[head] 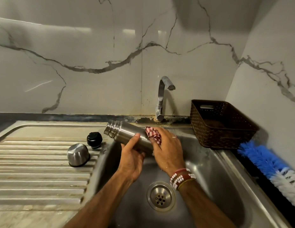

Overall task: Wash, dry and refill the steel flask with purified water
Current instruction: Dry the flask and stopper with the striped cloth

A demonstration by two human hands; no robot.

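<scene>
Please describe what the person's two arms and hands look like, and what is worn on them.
Both forearms are bare; no sleeves show. The right hand has at its wrist several bracelets of red and white beads and a thin yellowish band. A small shiny spot on one finger may be a ring; too small to tell. The left hand wears nothing visible.

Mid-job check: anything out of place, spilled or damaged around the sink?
Nothing spilled or askew. The flask is held tilted over the sink by the left hand while the right hand holds a checked cloth against it. Only oddity: dark, patchy staining round the tap base.
</scene>
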